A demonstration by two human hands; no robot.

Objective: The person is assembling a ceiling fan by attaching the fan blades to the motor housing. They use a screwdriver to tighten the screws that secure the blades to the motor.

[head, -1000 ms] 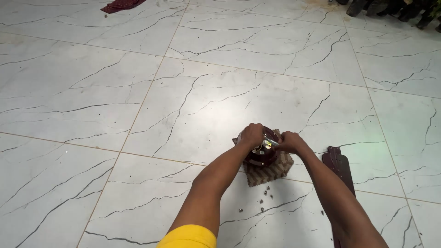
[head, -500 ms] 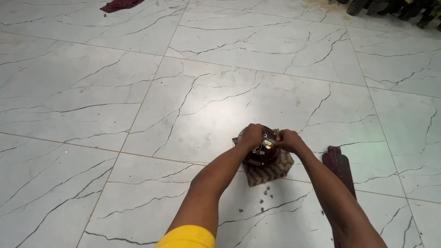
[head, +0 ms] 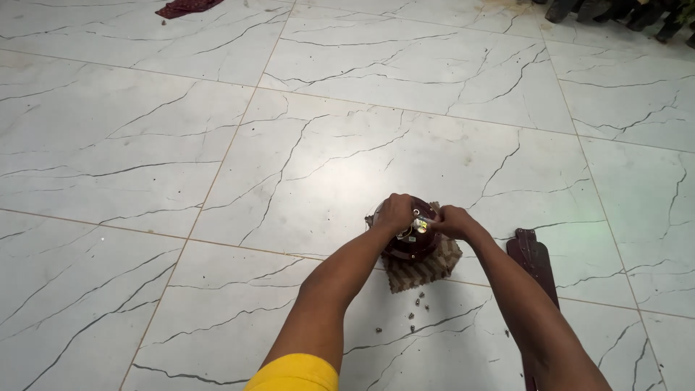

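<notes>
A round dark maroon motor housing [head: 415,242] rests on a small patterned cloth [head: 423,268] on the white marble floor. My left hand [head: 394,212] grips its top left edge. My right hand [head: 447,221] is closed at the top right, fingers pinched on a small metal part by a yellowish fitting [head: 420,226]. Both hands cover much of the housing's top.
Several small screws [head: 414,313] lie scattered on the floor in front of the cloth. A dark maroon fan blade [head: 534,261] lies to the right, beside my right forearm. A red cloth [head: 184,7] lies far back left; dark objects [head: 615,11] line the back right.
</notes>
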